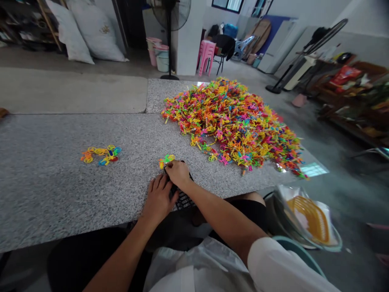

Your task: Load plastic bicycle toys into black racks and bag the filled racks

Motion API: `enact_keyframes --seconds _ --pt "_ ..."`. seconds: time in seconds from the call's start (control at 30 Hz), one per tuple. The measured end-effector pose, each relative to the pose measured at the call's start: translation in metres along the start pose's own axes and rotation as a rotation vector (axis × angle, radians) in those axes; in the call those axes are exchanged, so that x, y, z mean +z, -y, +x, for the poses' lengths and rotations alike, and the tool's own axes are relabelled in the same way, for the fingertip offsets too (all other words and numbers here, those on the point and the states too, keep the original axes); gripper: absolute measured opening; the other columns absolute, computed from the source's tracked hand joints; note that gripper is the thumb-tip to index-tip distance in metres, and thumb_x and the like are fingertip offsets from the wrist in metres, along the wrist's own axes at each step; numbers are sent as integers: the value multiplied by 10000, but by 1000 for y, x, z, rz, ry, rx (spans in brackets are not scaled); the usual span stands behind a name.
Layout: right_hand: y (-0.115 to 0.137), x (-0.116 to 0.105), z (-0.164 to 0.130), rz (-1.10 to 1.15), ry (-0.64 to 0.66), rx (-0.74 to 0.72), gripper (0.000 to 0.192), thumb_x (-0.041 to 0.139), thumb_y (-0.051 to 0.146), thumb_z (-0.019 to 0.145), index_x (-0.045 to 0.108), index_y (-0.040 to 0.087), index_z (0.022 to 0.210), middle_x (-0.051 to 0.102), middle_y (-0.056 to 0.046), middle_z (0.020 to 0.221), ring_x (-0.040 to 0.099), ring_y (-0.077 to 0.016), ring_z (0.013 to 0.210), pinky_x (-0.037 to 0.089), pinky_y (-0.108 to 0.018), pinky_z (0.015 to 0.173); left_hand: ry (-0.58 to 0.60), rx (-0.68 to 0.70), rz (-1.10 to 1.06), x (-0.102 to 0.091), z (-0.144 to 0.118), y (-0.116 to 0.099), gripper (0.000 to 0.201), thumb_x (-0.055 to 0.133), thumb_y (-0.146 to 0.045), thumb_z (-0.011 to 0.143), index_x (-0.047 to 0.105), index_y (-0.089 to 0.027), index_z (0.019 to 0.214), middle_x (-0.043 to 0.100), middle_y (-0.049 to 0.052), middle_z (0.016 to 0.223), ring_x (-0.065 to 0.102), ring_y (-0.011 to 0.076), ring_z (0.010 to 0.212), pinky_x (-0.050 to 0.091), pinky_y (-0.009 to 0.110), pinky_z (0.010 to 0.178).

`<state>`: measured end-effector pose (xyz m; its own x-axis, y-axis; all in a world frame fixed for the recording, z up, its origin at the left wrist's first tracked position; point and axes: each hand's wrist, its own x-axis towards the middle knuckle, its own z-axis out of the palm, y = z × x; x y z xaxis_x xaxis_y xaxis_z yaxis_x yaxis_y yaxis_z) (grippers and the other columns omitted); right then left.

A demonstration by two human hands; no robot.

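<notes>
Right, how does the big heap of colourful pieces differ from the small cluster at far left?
The heap is mounded; the cluster lies low. The heap holds very many pieces, the cluster only a few. The heap is mostly right of the right hand, the cluster left of the left hand. Both mix bright colours and rest on the speckled tabletop.

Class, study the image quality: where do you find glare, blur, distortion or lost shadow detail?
In the head view, glare whitens a patch at the table's right corner; in the head view, the red bag looks smeared, the right-hand fan looks stretched, probably by a wide lens, and the doorway is too dark for detail; the pile reads clearer.
</notes>
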<state>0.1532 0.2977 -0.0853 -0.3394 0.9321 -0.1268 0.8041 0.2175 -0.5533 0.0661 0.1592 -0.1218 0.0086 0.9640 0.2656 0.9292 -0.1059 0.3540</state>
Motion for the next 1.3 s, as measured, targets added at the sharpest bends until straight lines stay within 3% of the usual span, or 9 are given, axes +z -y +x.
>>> enact_keyframes --seconds 0.1,0.23,0.3,0.4,0.57,0.7,0.8,1.03,1.3 --pt "-1 -5 -2 32 72 -13 191 699 303 1023 843 210 1108 850 -84 1162 792 -223 1119 573 -256 945 -7 6 17 -1 0 1 496 581 -475 1048 625 -269 1497 596 157 1607 485 404 1537 374 669 1294" --pt "-19 -31 1 182 240 2 227 675 217 1010 823 186 1179 848 -41 955 798 -174 815 565 -213 721 1 5 8 -1 -2 -1 498 575 -489 1060 634 -256 1496 593 151 1618 486 405 1540 371 670 1298" --pt "-35 -48 6 200 165 44 247 607 216 1044 818 179 1165 840 -31 931 772 -152 739 543 -204 672 -11 1 -26 1 -3 1 493 594 -492 1054 648 -250 1481 597 149 1614 482 404 1546 354 676 1309" --pt "-60 -73 17 50 -39 105 264 585 198 1049 815 163 1174 844 -56 1028 781 -157 846 548 -209 772 -97 -41 -156 7 0 13 430 632 -478 1038 698 -246 1393 649 143 1545 558 362 1482 412 621 1295" --pt "-89 -92 26 -273 -74 151 294 562 226 1074 799 145 1229 827 -154 1182 786 -246 1105 554 -272 915 -278 -317 -363 4 33 56 400 697 -381 970 704 -229 1340 718 124 1410 657 292 1355 539 490 1197" --pt "-107 -94 21 -446 -137 263 389 488 275 1122 691 88 1395 783 -245 1267 776 -310 1176 583 -337 934 -70 -373 -335 -8 69 69 475 796 -356 889 717 -215 1335 754 124 1343 702 293 1248 555 454 1137" --pt "-115 -94 16 -497 -94 239 393 423 224 1131 707 97 1371 772 -250 1282 774 -310 1192 591 -347 946 58 -359 -275 -12 85 63 317 787 -372 908 767 -209 1179 787 110 1244 714 285 1187 547 428 1103" --pt "-103 -97 12 -532 42 115 391 461 235 1109 766 122 1327 772 -225 1310 764 -320 1197 586 -371 992 62 -364 -182 -5 89 60 210 712 -425 979 817 -248 1021 818 82 1208 730 275 1175 545 368 1038" --pt "-84 -102 68 -422 -125 105 408 509 332 1116 738 151 1400 760 -214 1352 756 -292 1222 571 -348 1012 84 -264 -160 -7 88 67 214 709 -413 981 839 -253 1036 830 74 1198 711 275 1218 544 395 1087"
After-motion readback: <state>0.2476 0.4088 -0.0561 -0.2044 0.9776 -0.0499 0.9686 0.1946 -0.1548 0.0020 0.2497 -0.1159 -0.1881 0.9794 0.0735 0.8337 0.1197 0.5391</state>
